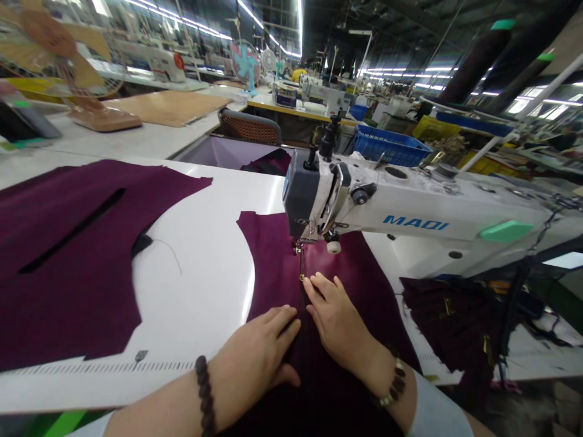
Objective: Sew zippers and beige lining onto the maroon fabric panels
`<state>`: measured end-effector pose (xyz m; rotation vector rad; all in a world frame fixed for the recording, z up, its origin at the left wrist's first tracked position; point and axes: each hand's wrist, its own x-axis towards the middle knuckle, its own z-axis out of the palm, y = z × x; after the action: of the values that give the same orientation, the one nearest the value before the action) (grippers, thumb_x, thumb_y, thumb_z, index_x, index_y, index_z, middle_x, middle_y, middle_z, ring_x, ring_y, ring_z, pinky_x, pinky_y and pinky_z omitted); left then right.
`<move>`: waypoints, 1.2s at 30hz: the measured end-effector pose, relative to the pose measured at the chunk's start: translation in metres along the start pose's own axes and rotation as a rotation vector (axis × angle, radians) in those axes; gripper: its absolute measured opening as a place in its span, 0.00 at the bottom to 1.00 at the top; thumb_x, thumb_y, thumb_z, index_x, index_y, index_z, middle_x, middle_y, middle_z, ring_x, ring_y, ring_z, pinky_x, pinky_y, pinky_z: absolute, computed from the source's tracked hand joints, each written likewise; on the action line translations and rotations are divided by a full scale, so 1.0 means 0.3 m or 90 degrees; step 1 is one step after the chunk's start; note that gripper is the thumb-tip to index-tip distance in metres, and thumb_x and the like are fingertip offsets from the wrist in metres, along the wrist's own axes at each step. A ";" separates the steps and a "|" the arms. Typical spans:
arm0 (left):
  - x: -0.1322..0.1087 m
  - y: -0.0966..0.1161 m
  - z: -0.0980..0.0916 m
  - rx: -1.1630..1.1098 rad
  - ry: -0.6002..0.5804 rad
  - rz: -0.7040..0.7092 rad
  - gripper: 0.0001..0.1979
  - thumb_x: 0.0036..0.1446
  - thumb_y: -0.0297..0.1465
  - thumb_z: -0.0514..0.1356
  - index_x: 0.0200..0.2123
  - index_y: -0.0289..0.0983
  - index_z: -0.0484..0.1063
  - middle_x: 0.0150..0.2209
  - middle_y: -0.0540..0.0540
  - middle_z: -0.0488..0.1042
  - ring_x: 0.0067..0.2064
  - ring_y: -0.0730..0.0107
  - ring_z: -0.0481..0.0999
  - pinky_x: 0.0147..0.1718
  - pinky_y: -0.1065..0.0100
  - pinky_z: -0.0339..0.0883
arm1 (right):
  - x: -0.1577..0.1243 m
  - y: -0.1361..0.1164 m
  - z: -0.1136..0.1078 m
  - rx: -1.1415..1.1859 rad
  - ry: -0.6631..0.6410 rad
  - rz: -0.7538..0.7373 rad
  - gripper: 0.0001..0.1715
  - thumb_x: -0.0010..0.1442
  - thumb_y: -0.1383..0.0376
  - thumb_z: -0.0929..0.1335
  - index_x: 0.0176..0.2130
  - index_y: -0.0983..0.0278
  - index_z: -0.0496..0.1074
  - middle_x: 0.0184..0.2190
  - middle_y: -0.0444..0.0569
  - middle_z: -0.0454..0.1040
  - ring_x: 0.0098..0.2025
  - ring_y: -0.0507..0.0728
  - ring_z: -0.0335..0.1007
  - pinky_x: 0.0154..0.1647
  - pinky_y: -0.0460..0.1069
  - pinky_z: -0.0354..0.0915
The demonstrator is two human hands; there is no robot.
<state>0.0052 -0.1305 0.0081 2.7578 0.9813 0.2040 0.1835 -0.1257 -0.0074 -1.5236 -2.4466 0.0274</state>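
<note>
A maroon fabric panel lies under the needle and presser foot of a white sewing machine. Down its middle runs a dark zipper with a small gold-coloured zipper pull just in front of the foot. My left hand rests flat on the panel left of the zipper, fingers stretched out and thumb apart. On the other side, my right hand lies on the cloth with its fingertips beside the pull. Neither hand is closed round anything. The needle tip is too small to make out.
Another maroon panel with a long dark slit covers the table's left side. Dark pieces with gold zipper pulls lie at right. Behind stand a desk fan, a chair and a blue crate.
</note>
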 end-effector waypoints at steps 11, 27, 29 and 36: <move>-0.033 -0.001 0.093 0.129 0.141 0.086 0.31 0.50 0.47 0.58 0.46 0.25 0.69 0.50 0.34 0.69 0.52 0.55 0.68 0.51 0.62 0.65 | 0.001 -0.008 0.026 -0.055 0.046 -0.012 0.23 0.60 0.72 0.55 0.55 0.72 0.60 0.50 0.59 0.64 0.56 0.62 0.56 0.55 0.63 0.57; 0.008 -0.050 0.076 0.187 0.116 0.120 0.30 0.54 0.46 0.55 0.48 0.25 0.68 0.51 0.33 0.67 0.54 0.54 0.66 0.52 0.61 0.62 | 0.053 -0.027 0.057 -0.055 0.073 0.064 0.23 0.59 0.72 0.56 0.54 0.74 0.61 0.49 0.60 0.64 0.55 0.63 0.55 0.56 0.63 0.55; 0.017 -0.059 0.075 0.187 0.119 0.117 0.30 0.54 0.47 0.56 0.48 0.25 0.68 0.52 0.33 0.67 0.54 0.54 0.66 0.52 0.61 0.62 | 0.066 -0.026 0.056 -0.053 0.068 0.073 0.24 0.59 0.73 0.57 0.54 0.75 0.61 0.49 0.61 0.64 0.56 0.63 0.55 0.56 0.64 0.55; 0.051 -0.087 0.045 0.174 0.107 0.133 0.30 0.53 0.46 0.57 0.47 0.24 0.68 0.51 0.31 0.67 0.53 0.51 0.67 0.50 0.59 0.65 | 0.114 -0.018 0.058 -0.021 0.057 0.104 0.24 0.59 0.73 0.57 0.55 0.75 0.60 0.49 0.62 0.63 0.55 0.63 0.55 0.57 0.63 0.54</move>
<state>0.0035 -0.1029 -0.0102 3.1394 0.8092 0.3641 0.1606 -0.0958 -0.0164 -1.6974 -2.2594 -0.0497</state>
